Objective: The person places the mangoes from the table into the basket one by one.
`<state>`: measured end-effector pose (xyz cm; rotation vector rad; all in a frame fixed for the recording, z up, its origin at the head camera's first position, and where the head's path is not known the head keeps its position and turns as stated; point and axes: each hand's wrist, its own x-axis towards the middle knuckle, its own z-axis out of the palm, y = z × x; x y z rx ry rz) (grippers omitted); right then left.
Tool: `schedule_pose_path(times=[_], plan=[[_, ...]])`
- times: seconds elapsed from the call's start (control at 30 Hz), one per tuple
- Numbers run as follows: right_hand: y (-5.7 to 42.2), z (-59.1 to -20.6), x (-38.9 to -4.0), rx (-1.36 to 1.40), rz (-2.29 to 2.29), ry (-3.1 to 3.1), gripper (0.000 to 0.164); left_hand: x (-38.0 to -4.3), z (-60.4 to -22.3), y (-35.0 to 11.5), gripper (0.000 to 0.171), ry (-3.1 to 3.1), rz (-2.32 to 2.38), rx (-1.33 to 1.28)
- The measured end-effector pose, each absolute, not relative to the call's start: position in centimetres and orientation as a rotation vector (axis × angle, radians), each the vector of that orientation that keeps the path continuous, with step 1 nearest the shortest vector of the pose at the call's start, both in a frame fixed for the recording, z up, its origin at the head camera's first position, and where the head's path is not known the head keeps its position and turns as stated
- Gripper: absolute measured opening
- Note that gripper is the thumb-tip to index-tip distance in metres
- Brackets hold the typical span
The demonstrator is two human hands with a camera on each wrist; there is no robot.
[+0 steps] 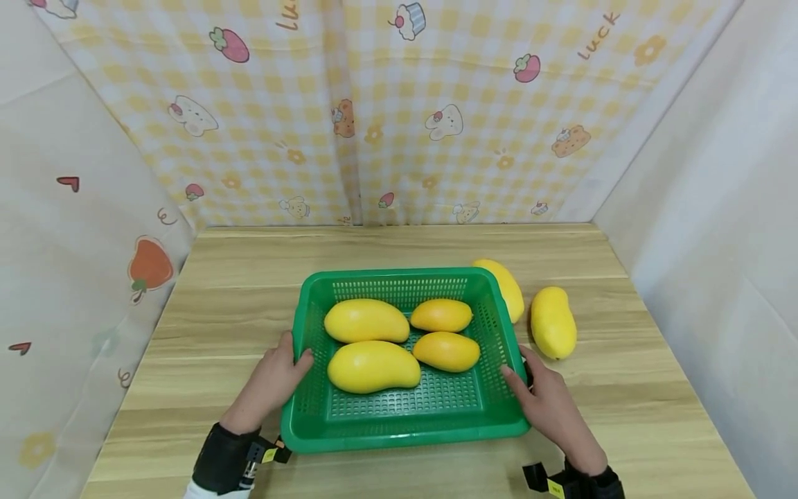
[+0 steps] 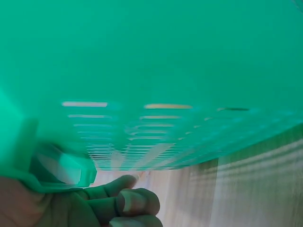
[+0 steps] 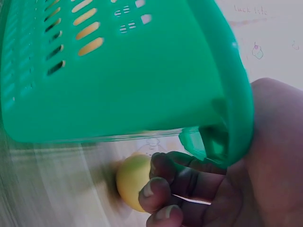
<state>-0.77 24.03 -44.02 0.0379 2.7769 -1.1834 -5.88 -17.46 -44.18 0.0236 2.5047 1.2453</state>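
Observation:
A green plastic basket (image 1: 405,441) with slotted walls is held between both hands, close over the table's middle. Inside lie two larger yellow mangoes (image 1: 374,367) on the left and two smaller orange-yellow mangoes (image 1: 447,351) to their right. My left hand (image 1: 274,380) grips the left rim, thumb over the top edge and curled fingers beneath it, as the left wrist view shows. At the opposite end my right hand (image 1: 550,400) grips the right rim, its fingers (image 3: 156,194) curled under the edge. The basket's slotted wall (image 2: 151,61) fills much of the left wrist view.
Two yellow mangoes lie on the wooden table (image 1: 249,277) to the right: one mango (image 1: 553,324) beyond the right hand, the other mango (image 1: 510,291) partly hidden behind the basket's corner. A checked curtain (image 1: 399,83) hangs at the back; white cloth walls flank both sides.

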Motion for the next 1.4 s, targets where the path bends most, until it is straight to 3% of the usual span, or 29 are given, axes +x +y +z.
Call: schedule_pose_path(times=[0.3, 0.47, 0.63, 0.97, 1.23, 1.4], plan=[[26.4, -43.5, -2.0, -0.182, -1.054, 3.08, 0.025, -5.9, -44.0, -17.5, 0.034, 2.436, 1.339, -0.007], [28.3, -43.0, -2.7, -0.152, -0.901, 3.339, 0.017, -5.8, -44.4, -17.6, 0.035, 2.408, 1.366, -0.022], [29.7, -42.7, -3.7, -0.06, -0.772, 3.444, 0.024, -5.7, -44.8, -17.7, 0.037, 2.392, 1.383, -0.028], [31.2, -44.6, -6.3, 0.029, -0.524, 3.389, 0.058, -5.8, -45.0, -17.7, 0.036, 2.404, 1.38, -0.033], [30.8, -45.5, -7.6, 0.068, -0.414, 3.324, 0.07, -5.9, -45.0, -17.7, 0.035, 2.409, 1.391, -0.032], [30.8, -45.8, -8.3, 0.108, -0.379, 3.321, 0.068, -5.8, -44.9, -17.6, 0.035, 2.385, 1.415, -0.044]])
